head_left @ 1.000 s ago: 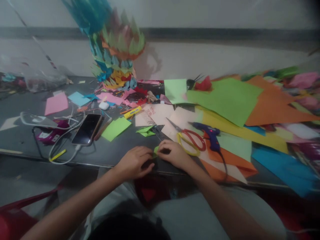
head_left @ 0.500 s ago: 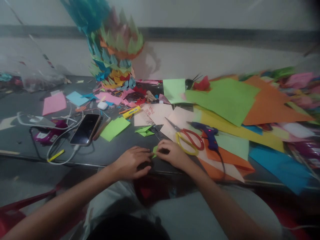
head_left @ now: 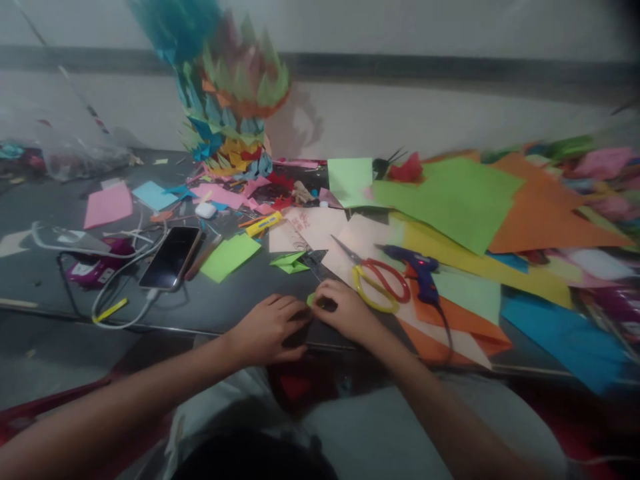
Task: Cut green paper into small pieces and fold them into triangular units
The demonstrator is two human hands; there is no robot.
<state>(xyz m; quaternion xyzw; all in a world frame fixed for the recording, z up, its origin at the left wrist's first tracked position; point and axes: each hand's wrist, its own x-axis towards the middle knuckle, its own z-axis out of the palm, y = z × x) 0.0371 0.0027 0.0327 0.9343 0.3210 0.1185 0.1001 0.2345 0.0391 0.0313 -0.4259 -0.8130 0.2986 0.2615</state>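
Between my two hands, close to the table's front edge, a small piece of green paper shows, mostly covered by fingers. My right hand pinches it between thumb and fingers. My left hand meets it from the other side, its fingers curled together at the paper; their tips are partly hidden. Just beyond the hands lies a folded green paper piece. Left of that is a flat green paper square. Scissors with red and yellow handles rest right of my right hand.
A blue glue gun with its cord lies right of the scissors. A phone on a white cable sits at left. Large coloured sheets cover the right side. A folded-paper sculpture stands behind, near a yellow glue stick.
My left hand has shifted slightly, its fingers closer to the right hand and covering more of the green paper. The right hand stays nearly still.
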